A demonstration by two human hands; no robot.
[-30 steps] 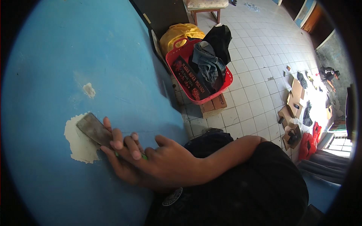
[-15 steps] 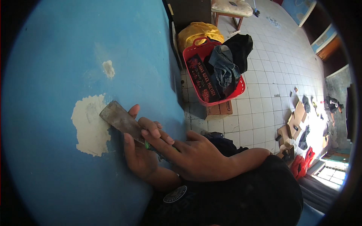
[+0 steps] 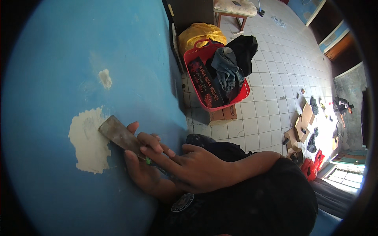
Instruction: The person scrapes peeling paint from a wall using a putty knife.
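A putty knife with a worn grey metal blade and bits of green on its handle lies against the blue wall. Its blade tip meets the right edge of a large off-white filler patch. From above, my right hand is closed on the handle, fingers reaching toward the blade. Underneath, nearer the wall, my left hand holds the blade between thumb and fingers; part of this hand is hidden by the knife and my right hand. Higher on the wall is a smaller filler spot.
A red basket of clothes and a dark printed box stands on a carton beside the wall, with a yellow bundle behind it. Flattened cardboard and red bags lie on the tiled floor. Another person is far right.
The whole view has shifted a little, with the patch now lower and further left. Both hands keep their hold, and the blade stays at the patch's right edge.
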